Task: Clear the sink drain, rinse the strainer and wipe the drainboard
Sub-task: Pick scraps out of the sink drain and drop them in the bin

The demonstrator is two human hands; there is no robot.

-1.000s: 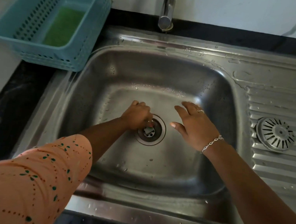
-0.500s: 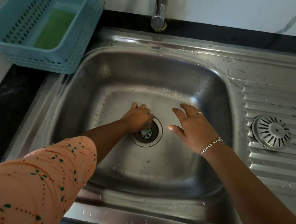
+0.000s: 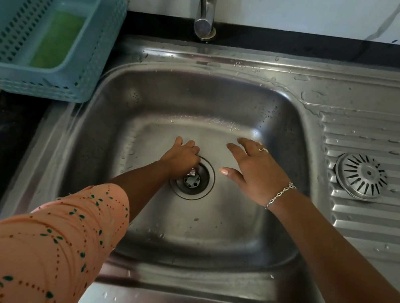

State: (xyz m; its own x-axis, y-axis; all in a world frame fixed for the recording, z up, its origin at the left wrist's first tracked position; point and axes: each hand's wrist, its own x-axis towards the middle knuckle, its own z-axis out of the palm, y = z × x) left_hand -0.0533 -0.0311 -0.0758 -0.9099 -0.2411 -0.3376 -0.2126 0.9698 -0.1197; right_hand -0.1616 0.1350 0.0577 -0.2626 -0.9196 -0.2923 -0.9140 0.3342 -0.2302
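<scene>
The steel sink (image 3: 232, 235) has an uncovered round drain (image 3: 193, 179) at the middle of its basin. Small bits of debris (image 3: 192, 173) sit in the drain hole. My left hand (image 3: 181, 157) is at the drain's left edge, fingers curled down and pinching at the debris. My right hand (image 3: 255, 173) hovers just right of the drain, fingers spread and relaxed, holding nothing. The round metal strainer (image 3: 361, 175) lies on the ribbed drainboard (image 3: 378, 226) to the right of the basin.
A tap (image 3: 206, 5) stands behind the basin, with no water running. A light blue perforated basket (image 3: 100, 44) holding a green scrub pad (image 3: 56, 39) sits on the counter at the back left. Water drops dot the sink rim and drainboard.
Both hands stay at the drain with little movement. The left hand's fingers have closed on the debris in the drain hole. The camera view has shifted slightly.
</scene>
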